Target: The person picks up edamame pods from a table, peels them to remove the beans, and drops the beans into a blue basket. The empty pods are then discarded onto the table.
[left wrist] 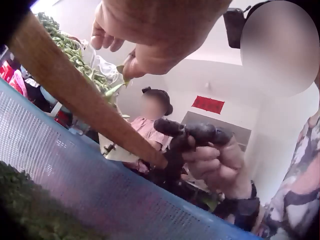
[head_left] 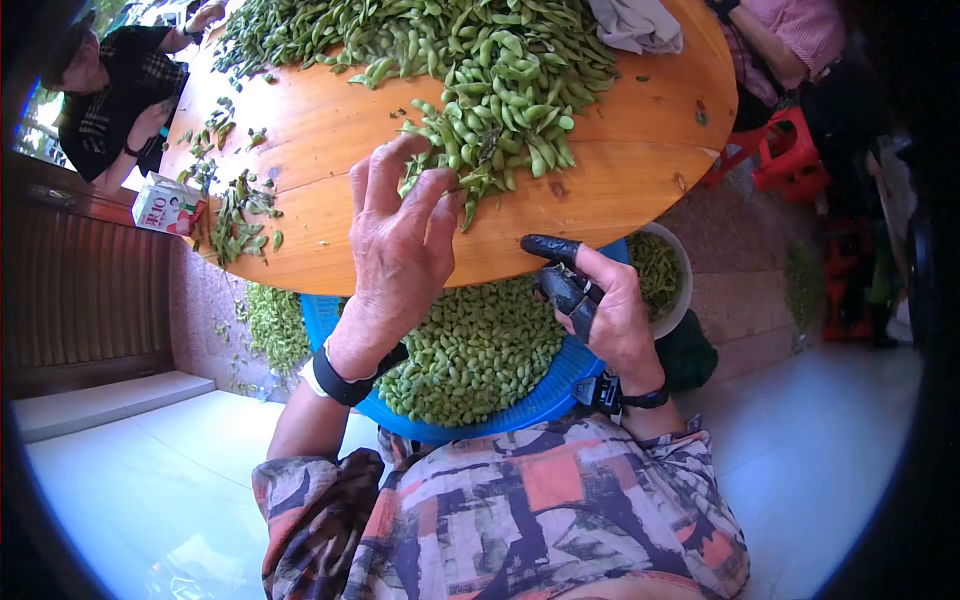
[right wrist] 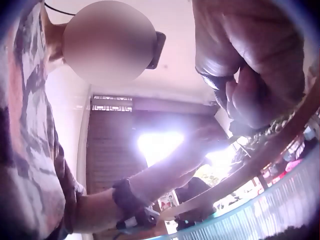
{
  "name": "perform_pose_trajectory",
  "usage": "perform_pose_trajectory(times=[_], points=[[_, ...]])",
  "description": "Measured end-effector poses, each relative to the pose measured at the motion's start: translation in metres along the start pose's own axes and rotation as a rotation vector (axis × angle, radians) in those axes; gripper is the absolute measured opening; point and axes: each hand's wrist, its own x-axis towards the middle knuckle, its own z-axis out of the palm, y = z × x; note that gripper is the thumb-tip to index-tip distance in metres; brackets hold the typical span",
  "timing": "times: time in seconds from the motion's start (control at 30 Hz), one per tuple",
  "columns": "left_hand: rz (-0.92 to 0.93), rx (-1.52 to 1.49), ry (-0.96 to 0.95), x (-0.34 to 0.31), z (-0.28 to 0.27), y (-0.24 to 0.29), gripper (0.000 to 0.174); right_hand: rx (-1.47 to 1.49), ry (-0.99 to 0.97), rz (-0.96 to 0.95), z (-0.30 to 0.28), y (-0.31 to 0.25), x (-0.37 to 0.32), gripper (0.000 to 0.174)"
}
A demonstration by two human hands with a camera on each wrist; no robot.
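Over the near edge of the pod pile, my left hand [head_left: 395, 235] has its fingers bent down. Its thumb and index finger pinch a green edamame pod [head_left: 468, 212]; in the left wrist view a pod [left wrist: 115, 90] shows at the thumb tip. My right hand [head_left: 615, 305] hovers by the table's front edge, over the basket's right side. Black coverings [head_left: 550, 247] wrap its thumb and index finger, which stand apart, and no pod shows between them. The other fingers curl loosely. Below both hands, shelled beans [head_left: 470, 350] fill a blue basket [head_left: 545, 405].
A heap of edamame pods [head_left: 480, 60] spreads over the round wooden table [head_left: 320, 230], with loose leaves [head_left: 240, 215] at left. A carton [head_left: 168, 205] and a cloth [head_left: 640, 25] lie at its edges. A white bucket [head_left: 682, 275] stands right. Two people sit across.
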Motion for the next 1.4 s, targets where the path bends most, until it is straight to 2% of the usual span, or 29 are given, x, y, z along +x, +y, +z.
perform_pose_trajectory(times=[0.03,0.1,0.2,0.27,0.3,0.33,0.4,0.57,0.63,0.67,0.73,0.77,0.83,0.97,1.03,1.07,1.13,1.2,1.27,1.4], points=[[-0.002,-0.002,0.001,0.001,-0.001,0.0,0.017,-0.002,0.005,-0.021,0.001,0.002,0.0,0.031],[-0.159,-0.293,-0.148,0.0,-0.003,0.002,0.015,-0.004,0.012,-0.039,0.0,0.003,0.001,0.031],[-0.242,-0.412,-0.16,-0.007,0.007,0.008,0.013,0.089,-0.017,0.037,-0.004,0.003,0.003,0.034],[-0.308,-0.511,-0.224,-0.008,0.007,0.02,0.012,0.376,-0.034,0.046,-0.004,0.002,0.007,0.037],[-0.375,-0.605,-0.284,-0.008,0.008,0.024,0.012,0.446,-0.046,0.036,-0.005,0.002,0.011,0.046],[-0.372,-0.609,-0.286,-0.008,0.01,0.027,0.012,0.445,-0.04,0.035,-0.006,0.006,0.014,0.046],[-0.316,-0.599,-0.374,-0.009,0.013,0.031,0.013,0.604,-0.086,-0.067,-0.008,0.015,0.018,0.063],[-0.263,-0.712,-0.4,-0.013,0.019,0.03,0.016,0.536,-0.054,-0.079,-0.015,0.016,0.018,0.065],[-0.551,-1.047,-0.433,-0.016,0.021,0.031,0.01,0.462,-0.044,-0.08,-0.015,0.015,0.016,0.05],[-0.549,-1.047,-0.434,-0.016,0.02,0.032,0.01,0.462,-0.043,-0.081,-0.016,0.015,0.015,0.05],[-0.667,-1.142,-0.424,-0.016,0.019,0.034,0.008,0.488,-0.056,-0.047,-0.015,0.014,0.013,0.039],[-0.666,-1.142,-0.423,-0.016,0.019,0.034,0.008,0.487,-0.056,-0.048,-0.015,0.012,0.013,0.039],[-0.617,-0.913,-0.47,-0.019,0.02,0.033,0.014,0.546,-0.068,-0.06,-0.014,0.009,0.012,0.035],[-0.564,-0.904,-0.425,-0.02,0.022,0.035,0.012,0.435,-0.065,-0.082,-0.017,0.009,0.011,0.036],[-0.78,-1.196,-0.456,-0.018,0.019,0.037,0.009,0.441,-0.074,-0.103,-0.018,0.009,0.011,0.034],[-0.77,-1.204,-0.459,-0.018,0.019,0.033,0.009,0.435,-0.065,-0.109,-0.019,0.009,0.01,0.034],[-0.922,-1.476,-0.595,-0.018,0.017,0.024,0.007,0.528,-0.116,-0.049,-0.022,0.011,0.01,0.031],[-0.941,-1.57,-0.61,-0.021,0.019,0.026,0.008,0.594,-0.139,-0.047,-0.026,0.013,0.01,0.029],[-1.005,-1.928,-0.6,-0.028,0.025,0.029,0.01,0.724,-0.222,-0.009,-0.026,0.011,0.011,0.029],[-0.979,-2.051,-0.544,-0.035,0.029,0.036,0.011,0.865,-0.211,0.022,-0.026,0.008,0.009,0.029]])
